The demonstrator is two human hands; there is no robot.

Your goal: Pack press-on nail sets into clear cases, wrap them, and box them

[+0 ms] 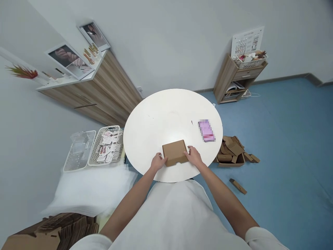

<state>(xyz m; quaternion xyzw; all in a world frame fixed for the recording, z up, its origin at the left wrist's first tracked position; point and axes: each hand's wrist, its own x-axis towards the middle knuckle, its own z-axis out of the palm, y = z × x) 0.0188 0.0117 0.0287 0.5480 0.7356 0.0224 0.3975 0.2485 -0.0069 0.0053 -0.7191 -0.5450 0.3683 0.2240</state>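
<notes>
A small closed brown cardboard box (174, 151) sits near the front edge of a round white table (161, 118). My left hand (158, 161) grips the box's left front corner, fingers curled against its side. My right hand (194, 156) presses against the box's right side, fingers bent over its edge. A pink, blurred flat packet (206, 130) lies on the table to the right of the box, clear of both hands.
Two white baskets (80, 151) stand at the left, one holding several small cards (106, 147). Folded cardboard blanks (232, 151) lie on the blue floor at the right, and more (67, 227) lie at lower left. Wooden cabinets (109, 90) line the wall.
</notes>
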